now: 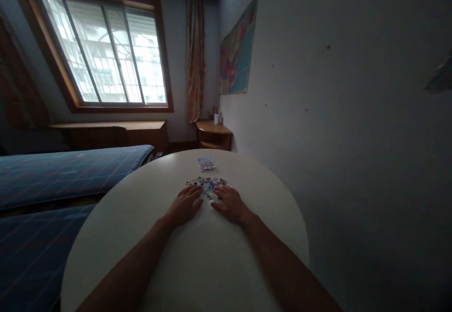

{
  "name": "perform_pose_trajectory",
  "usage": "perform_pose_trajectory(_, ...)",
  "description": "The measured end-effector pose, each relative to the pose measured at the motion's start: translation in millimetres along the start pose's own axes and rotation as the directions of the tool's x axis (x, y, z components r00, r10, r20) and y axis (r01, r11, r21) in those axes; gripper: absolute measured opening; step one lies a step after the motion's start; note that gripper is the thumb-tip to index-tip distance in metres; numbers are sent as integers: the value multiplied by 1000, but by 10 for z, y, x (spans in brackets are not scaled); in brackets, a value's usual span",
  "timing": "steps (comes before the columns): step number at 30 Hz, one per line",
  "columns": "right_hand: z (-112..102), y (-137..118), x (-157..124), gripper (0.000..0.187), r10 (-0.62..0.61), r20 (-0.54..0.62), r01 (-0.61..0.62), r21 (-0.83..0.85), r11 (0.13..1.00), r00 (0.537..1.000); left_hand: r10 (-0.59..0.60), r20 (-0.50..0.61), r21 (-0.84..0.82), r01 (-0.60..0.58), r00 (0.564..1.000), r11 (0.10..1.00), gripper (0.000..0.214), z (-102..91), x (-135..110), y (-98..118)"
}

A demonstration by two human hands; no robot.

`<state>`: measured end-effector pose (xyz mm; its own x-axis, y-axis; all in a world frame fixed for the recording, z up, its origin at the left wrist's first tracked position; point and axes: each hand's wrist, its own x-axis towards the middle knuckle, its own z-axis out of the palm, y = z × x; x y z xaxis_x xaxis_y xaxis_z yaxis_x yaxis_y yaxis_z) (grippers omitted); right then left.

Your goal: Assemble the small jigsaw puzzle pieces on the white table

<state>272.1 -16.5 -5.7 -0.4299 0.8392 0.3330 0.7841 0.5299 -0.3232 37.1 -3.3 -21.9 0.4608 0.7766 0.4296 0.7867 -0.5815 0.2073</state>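
Observation:
A loose pile of small jigsaw puzzle pieces [208, 186] lies on the round white table [208, 255], mostly blue and white with some dark ones. My left hand [185, 204] rests palm down at the pile's near left side, fingers stretched out and touching its edge. On the other side, my right hand [229, 203] lies flat with its fingers over the near right edge, hiding some pieces. Neither hand grips anything. Just beyond the pile is a small printed picture packet [206, 164], lying flat.
Two blue plaid mattresses [70, 173] stand left of the table. A white wall [335, 161] runs along the right. Behind the table are a wooden corner shelf [214, 127], a long wooden desk [141, 125] and a window [106, 53]. A map [238, 51] hangs on the wall.

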Motion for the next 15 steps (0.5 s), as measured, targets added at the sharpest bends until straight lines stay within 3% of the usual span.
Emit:
perform_pose_trajectory(4,13,-25,-6,53,-11,49,11,-3,1000,999,31,64,2,-31,997,1000,47,-13,14,29)
perform_pose_trajectory(15,7,-40,-10,46,-107,27,106,23,994,994,50,-42,-172,-56,998,984,20,-188,-37,70)
